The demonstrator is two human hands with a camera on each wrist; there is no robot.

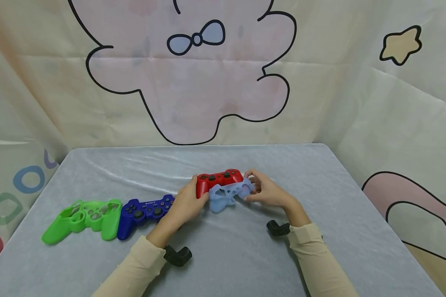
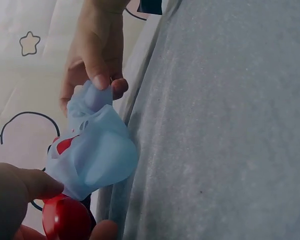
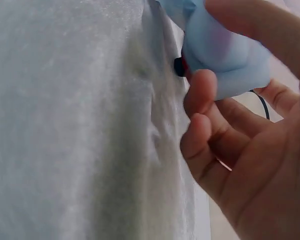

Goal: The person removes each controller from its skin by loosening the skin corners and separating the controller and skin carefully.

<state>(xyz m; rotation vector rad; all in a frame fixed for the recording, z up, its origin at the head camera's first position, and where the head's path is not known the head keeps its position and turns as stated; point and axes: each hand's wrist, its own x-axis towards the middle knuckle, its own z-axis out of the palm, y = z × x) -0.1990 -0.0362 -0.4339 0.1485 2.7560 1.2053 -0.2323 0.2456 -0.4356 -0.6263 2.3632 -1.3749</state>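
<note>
My left hand [image 1: 187, 201] grips the left end of a red game controller [image 1: 219, 178], whose handle [image 2: 66, 220] shows between thumb and fingers in the left wrist view. A light blue, translucent silicone controller cover [image 1: 223, 197] hangs in front of the controller and overlaps its lower edge. At the cover's right end, my right hand [image 1: 269, 190] pinches it between thumb and fingers. In the right wrist view, the cover's rounded end [image 3: 225, 50] sits under the thumb, and the ring and little fingers are curled below it. Both hands are over the middle of the table.
A blue controller [image 1: 145, 212] lies left of my left forearm, partly hidden by the hand. Beside it, farther left, is a green controller cover [image 1: 85, 218]. Grey cloth covers the table [image 1: 238, 264]. A printed curtain [image 1: 208, 82] hangs behind the far edge.
</note>
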